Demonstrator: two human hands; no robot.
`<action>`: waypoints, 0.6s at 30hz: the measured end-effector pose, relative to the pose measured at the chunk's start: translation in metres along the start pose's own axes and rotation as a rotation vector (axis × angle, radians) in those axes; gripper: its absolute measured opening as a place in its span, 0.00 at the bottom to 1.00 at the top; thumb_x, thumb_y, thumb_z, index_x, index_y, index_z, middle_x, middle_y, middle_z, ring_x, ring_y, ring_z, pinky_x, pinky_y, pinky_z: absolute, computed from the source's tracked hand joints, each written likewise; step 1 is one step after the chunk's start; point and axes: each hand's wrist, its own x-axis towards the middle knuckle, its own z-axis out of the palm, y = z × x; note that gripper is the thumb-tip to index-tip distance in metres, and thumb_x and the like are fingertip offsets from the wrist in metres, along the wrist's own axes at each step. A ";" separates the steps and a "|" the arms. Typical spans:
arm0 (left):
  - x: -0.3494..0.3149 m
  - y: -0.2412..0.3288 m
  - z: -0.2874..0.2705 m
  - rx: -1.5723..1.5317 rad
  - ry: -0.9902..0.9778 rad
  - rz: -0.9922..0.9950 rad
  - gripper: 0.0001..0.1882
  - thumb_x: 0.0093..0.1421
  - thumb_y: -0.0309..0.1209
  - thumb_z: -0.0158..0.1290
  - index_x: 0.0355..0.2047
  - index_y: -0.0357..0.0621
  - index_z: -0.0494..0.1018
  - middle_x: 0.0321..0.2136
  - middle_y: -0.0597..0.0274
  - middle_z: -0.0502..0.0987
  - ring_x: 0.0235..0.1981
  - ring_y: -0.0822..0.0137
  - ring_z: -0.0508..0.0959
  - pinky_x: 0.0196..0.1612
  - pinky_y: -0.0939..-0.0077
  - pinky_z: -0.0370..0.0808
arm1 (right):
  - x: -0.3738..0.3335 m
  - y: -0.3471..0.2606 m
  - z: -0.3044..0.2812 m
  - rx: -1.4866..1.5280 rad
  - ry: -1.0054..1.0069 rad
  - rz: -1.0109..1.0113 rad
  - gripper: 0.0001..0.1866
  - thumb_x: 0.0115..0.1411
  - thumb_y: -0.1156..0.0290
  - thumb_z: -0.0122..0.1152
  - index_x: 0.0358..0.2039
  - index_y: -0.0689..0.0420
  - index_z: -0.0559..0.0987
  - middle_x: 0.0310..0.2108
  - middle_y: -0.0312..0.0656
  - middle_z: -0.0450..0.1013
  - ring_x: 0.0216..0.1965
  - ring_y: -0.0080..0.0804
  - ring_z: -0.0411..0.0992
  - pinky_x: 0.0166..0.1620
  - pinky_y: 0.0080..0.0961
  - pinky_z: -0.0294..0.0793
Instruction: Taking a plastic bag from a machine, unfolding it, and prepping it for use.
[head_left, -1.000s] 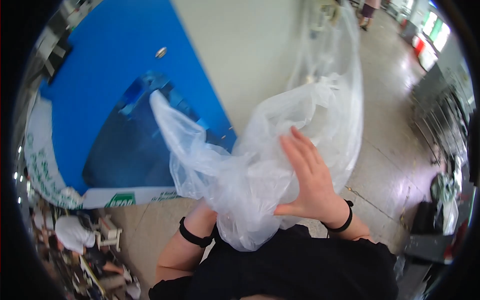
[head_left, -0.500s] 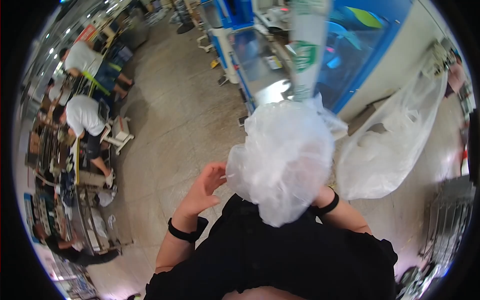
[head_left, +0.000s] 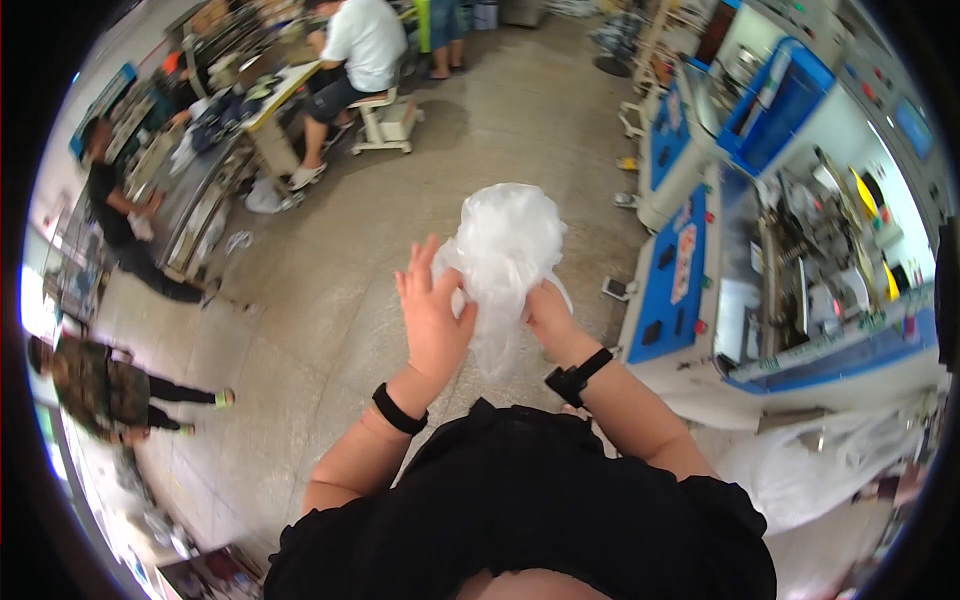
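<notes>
A: Underfoot?
B: Pale floor (head_left: pixel 330 340), stretching from near to far through the middle.
A: And standing on it?
B: To the right, a grey machine with blue panels (head_left: pixel 655 325); farther off, another blue-fronted machine (head_left: pixel 668 135). Far left, a yellow-edged table (head_left: pixel 285 92), with a seated person in a white shirt (head_left: pixel 365 45) just beside. Nearer, along the left, a person in dark clothes (head_left: pixel 115 210); nearer again, a person in a patterned top (head_left: pixel 88 385).
A: Any plastic?
B: Near right, a large clear sack (head_left: pixel 800 470), just beside the machine. In the middle, up between both hands, a crumpled translucent bag (head_left: pixel 512 235), full at the far end and tapering toward the near end.
A: And the hands?
B: Left hand (head_left: pixel 437 328) at the bag's left side: forefinger and thumb curled toward each other, other fingers (head_left: pixel 427 262) spread wide. Cannot tell whether gripping any film. Right hand (head_left: pixel 552 322) at the bag's lower right: fingers curled closed, pinching the plastic.
A: Smaller?
B: On the left wrist, a black band (head_left: pixel 400 410); on the right, a bulkier black strap (head_left: pixel 568 385).
</notes>
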 end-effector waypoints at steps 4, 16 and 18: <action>-0.011 -0.069 -0.057 0.059 0.179 -0.137 0.10 0.49 0.18 0.54 0.32 0.41 0.69 0.53 0.55 0.72 0.51 0.46 0.71 0.55 0.52 0.66 | 0.023 -0.002 0.001 -0.480 -0.214 0.257 0.23 0.61 0.54 0.58 0.48 0.59 0.74 0.40 0.36 0.74 0.40 0.26 0.72 0.40 0.19 0.70; -0.098 -0.067 -0.113 0.442 0.264 -0.220 0.06 0.52 0.23 0.50 0.31 0.43 0.71 0.49 0.59 0.75 0.49 0.55 0.75 0.52 0.54 0.70 | -0.003 -0.095 0.223 -0.748 -0.889 -0.937 0.14 0.60 0.67 0.59 0.45 0.58 0.76 0.41 0.39 0.72 0.38 0.29 0.73 0.42 0.24 0.73; -0.112 -0.062 -0.122 0.499 0.253 -0.251 0.05 0.52 0.24 0.50 0.31 0.44 0.71 0.50 0.60 0.74 0.50 0.55 0.74 0.53 0.53 0.70 | -0.012 -0.077 0.258 -0.747 -0.998 -1.022 0.15 0.61 0.67 0.59 0.47 0.57 0.76 0.42 0.37 0.72 0.40 0.28 0.72 0.42 0.24 0.73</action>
